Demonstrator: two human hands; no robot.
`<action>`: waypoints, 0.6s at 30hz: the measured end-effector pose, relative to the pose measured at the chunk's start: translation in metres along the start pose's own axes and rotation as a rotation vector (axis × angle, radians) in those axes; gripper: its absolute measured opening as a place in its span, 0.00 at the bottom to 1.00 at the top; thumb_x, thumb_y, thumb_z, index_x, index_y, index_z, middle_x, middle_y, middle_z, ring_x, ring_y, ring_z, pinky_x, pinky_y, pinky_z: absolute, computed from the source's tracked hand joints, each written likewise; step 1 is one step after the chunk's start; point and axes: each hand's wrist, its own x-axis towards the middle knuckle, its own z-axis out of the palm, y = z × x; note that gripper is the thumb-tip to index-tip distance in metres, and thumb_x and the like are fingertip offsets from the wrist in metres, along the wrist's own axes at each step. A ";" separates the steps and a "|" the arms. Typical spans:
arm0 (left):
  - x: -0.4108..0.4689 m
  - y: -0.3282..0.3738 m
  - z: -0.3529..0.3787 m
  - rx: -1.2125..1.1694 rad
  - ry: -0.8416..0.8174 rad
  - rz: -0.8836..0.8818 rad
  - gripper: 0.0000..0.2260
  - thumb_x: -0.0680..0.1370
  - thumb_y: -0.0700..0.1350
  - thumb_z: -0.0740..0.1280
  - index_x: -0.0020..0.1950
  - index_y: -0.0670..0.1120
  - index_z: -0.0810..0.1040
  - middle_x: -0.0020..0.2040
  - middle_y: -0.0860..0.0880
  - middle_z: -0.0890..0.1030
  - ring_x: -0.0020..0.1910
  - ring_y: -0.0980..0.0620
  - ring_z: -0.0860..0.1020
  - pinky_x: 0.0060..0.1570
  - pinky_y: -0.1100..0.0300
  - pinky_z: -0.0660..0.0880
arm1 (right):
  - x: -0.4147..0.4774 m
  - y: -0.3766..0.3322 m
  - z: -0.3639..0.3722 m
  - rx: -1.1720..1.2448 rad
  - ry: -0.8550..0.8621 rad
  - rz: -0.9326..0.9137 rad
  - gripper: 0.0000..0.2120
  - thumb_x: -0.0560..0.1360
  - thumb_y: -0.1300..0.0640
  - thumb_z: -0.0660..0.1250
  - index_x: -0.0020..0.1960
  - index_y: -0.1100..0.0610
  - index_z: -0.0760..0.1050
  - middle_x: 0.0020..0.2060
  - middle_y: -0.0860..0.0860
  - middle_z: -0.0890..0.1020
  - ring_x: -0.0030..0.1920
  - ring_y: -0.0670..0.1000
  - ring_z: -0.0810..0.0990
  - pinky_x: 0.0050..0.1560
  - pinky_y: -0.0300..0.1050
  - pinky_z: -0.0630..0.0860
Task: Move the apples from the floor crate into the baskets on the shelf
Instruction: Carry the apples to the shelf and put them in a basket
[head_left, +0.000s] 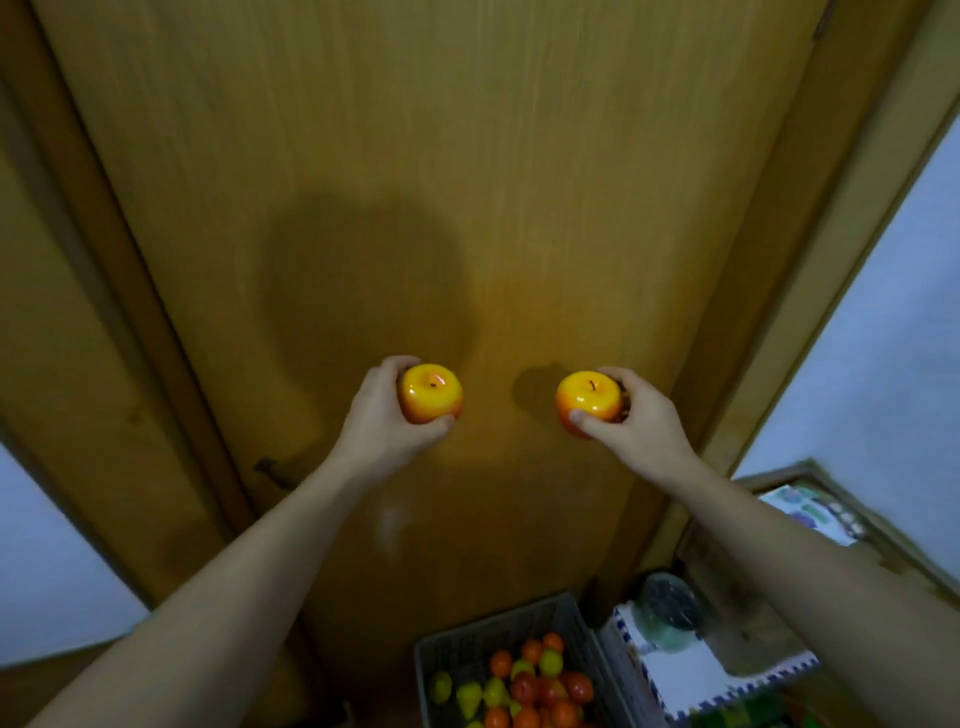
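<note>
**Two apples in hand, held up before a door**

Head view:

- Left hand (387, 410): raised on an outstretched bare arm, with the fingers and thumb curled round the left apple (430, 392).
- Left apple: yellow on top, shading to orange-red below, stem end up. It is in the air, well above the crate.
- Right hand (631, 415): raised to about the same height, with the thumb and fingers wrapped round the right apple (588, 401).
- Right apple: same colouring, stem up. It is clear of the left apple, with a gap between the two.
- Door (467, 156): brown wood, filling the middle of the view behind both hands and carrying their shadows.
- Crate (467, 642): grey plastic with slotted walls, on the floor at the bottom edge, below and between the arms.
- Fruit (540, 686): a mixed heap inside the crate of orange, red and yellow-green pieces. The picture is too blurred to tell the kinds apart.
- Box (691, 675): white with a blue patterned border, just right of the crate.
</note>
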 end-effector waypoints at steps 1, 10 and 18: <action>0.005 0.009 -0.006 0.014 0.002 0.012 0.40 0.63 0.60 0.77 0.72 0.52 0.67 0.64 0.50 0.73 0.60 0.49 0.75 0.60 0.48 0.77 | 0.002 -0.006 -0.009 0.002 0.019 -0.006 0.34 0.68 0.41 0.77 0.70 0.51 0.71 0.60 0.50 0.79 0.57 0.52 0.78 0.57 0.46 0.76; 0.049 0.061 0.002 0.076 -0.022 0.052 0.38 0.67 0.53 0.81 0.72 0.49 0.69 0.65 0.46 0.73 0.62 0.46 0.75 0.63 0.47 0.75 | 0.019 -0.006 -0.059 -0.014 0.024 0.000 0.33 0.67 0.40 0.78 0.68 0.49 0.72 0.59 0.49 0.78 0.57 0.52 0.78 0.59 0.51 0.77; 0.075 0.082 0.025 0.097 -0.015 0.074 0.38 0.67 0.55 0.80 0.72 0.50 0.69 0.65 0.46 0.75 0.61 0.46 0.76 0.60 0.49 0.76 | 0.031 0.005 -0.094 -0.024 0.088 -0.001 0.34 0.66 0.40 0.79 0.67 0.51 0.73 0.58 0.48 0.79 0.56 0.50 0.78 0.56 0.46 0.77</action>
